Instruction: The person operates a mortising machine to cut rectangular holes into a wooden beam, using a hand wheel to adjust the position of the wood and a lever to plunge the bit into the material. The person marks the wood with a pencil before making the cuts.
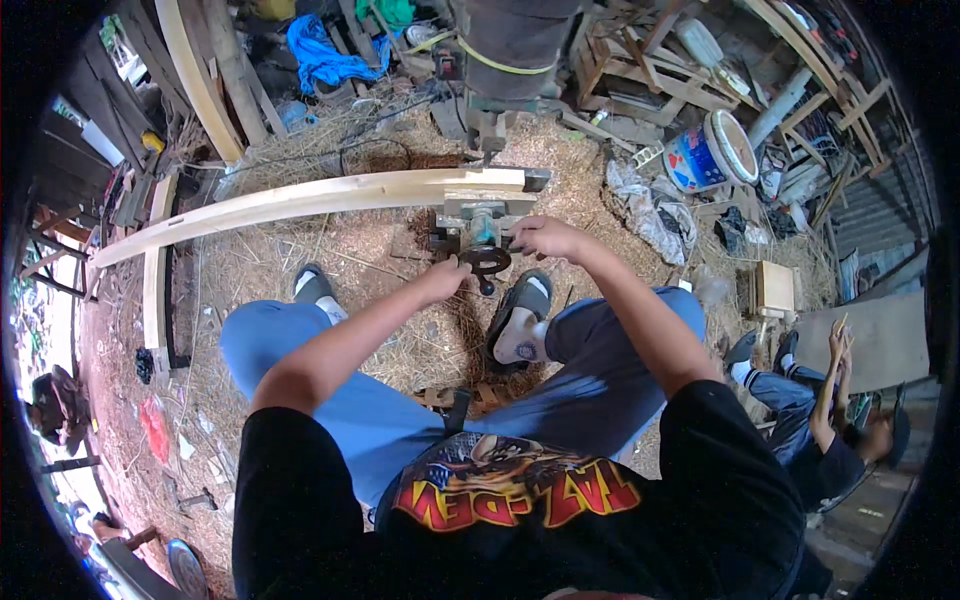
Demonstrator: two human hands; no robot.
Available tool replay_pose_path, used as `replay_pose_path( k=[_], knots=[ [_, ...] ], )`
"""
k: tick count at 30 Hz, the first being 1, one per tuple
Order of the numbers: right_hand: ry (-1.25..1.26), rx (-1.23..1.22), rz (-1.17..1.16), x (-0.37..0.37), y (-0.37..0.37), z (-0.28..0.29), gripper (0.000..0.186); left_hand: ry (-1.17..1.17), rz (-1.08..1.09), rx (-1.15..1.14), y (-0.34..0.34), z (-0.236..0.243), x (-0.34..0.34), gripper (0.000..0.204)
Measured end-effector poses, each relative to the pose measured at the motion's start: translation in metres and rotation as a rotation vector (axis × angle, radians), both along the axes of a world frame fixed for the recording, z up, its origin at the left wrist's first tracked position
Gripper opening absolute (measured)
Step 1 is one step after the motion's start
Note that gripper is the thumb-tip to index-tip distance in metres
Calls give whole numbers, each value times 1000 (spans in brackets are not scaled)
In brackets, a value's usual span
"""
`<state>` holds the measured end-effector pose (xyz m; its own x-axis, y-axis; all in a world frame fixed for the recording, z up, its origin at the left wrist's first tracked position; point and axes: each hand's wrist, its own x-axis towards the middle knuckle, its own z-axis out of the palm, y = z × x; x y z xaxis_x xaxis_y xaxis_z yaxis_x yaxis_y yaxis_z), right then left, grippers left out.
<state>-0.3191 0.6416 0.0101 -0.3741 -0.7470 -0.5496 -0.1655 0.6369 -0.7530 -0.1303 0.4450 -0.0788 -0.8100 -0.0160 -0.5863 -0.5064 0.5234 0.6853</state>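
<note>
A long pale wooden beam (pixel 330 194) lies across the front, its right end held in a metal vise (pixel 482 225) under a dark upright machine (pixel 515 45). A dark round handwheel (pixel 487 261) with a small crank knob faces me at the front of the vise. At the wheel's left rim, my left hand (pixel 441 281) is closed on it, fingertips partly hidden. Just right of the vise and above the wheel, my right hand (pixel 550 240) has its fingers bent and apart, holding nothing I can see.
Wood shavings and straw cover the ground around my feet. A blue-and-white bucket (pixel 708 152) and stacked wooden frames (pixel 650 75) stand at right. Another person (pixel 815 420) sits at far right, hands raised together. A blue tarp (pixel 325 55) lies at back left.
</note>
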Motion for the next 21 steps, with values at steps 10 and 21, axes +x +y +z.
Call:
replay_pose_path(
  k=[10,21],
  knots=[
    [666,63,100,21,64,88,37,-52,516,668,6,-38,-33,83],
    [526,477,62,11,78,-26,42,-124,860,399,35,-58,-65,74]
  ],
)
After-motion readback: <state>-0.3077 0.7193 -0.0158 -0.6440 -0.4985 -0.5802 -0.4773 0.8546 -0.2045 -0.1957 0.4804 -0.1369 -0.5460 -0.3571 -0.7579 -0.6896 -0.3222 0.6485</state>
